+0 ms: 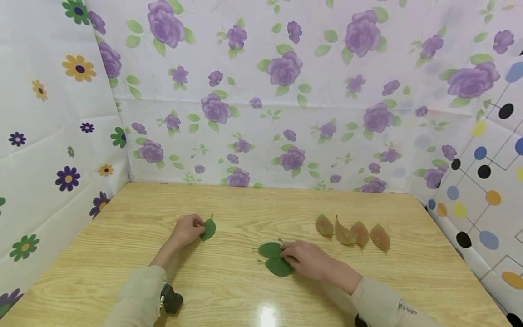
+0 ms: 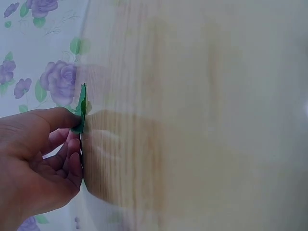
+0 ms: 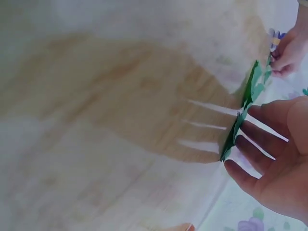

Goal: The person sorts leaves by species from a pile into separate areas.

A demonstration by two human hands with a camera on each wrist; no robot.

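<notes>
Pinching one green leaf [image 1: 209, 230], my left hand [image 1: 189, 230] has it at the fingertips; my right hand [image 1: 308, 260] rests spread fingers on other green leaves [image 1: 278, 267]. Brownish leaves [image 1: 360, 232] lie right of those fingers.

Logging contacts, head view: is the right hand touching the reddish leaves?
No, the right hand touches green leaves, apart from the reddish leaves.

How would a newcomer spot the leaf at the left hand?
On the wood-grain table, look left of centre for the left hand. Touching it is a green leaf, stem pointing toward the flowered backdrop. It lies apart, unlike the clustered green leaves at the right hand and the reddish-brown leaves farther right.
</notes>
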